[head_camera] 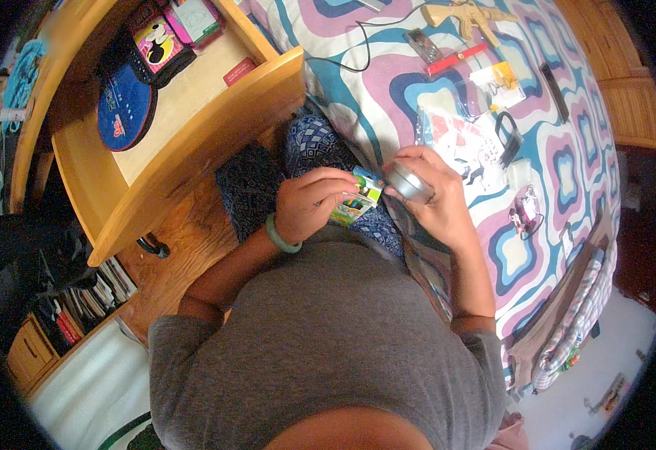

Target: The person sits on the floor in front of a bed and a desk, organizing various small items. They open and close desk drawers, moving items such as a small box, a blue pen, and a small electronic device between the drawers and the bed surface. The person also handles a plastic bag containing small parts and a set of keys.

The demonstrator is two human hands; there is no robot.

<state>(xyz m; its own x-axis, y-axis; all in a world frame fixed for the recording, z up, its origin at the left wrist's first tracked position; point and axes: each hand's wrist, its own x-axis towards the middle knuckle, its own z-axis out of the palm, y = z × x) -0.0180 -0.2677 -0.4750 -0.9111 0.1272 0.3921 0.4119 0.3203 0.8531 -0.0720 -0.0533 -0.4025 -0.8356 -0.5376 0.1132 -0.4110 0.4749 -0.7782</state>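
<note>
My left hand (312, 202), with a green bracelet at its wrist, holds a small green and white printed box (353, 207) over my lap. A round silver metal tin (411, 183) is gripped by my right hand (435, 197), close beside the box. Something small and blue (366, 175) shows between the hands; what it is cannot be told. To the right, on the patterned bedspread (381, 93), lie a clear plastic bag with printed sheets (463, 147), a red strip-shaped item (456, 59), a wooden toy gun (466, 18) and a small clear case (423, 46).
An open wooden drawer (193, 157) juts out at the left, holding a blue round case (127, 107), a cartoon-printed pouch (162, 48) and a small red packet (239, 72). A black cable (368, 42) crosses the bed. Folded cloth (573, 320) lies at the bed's lower right edge.
</note>
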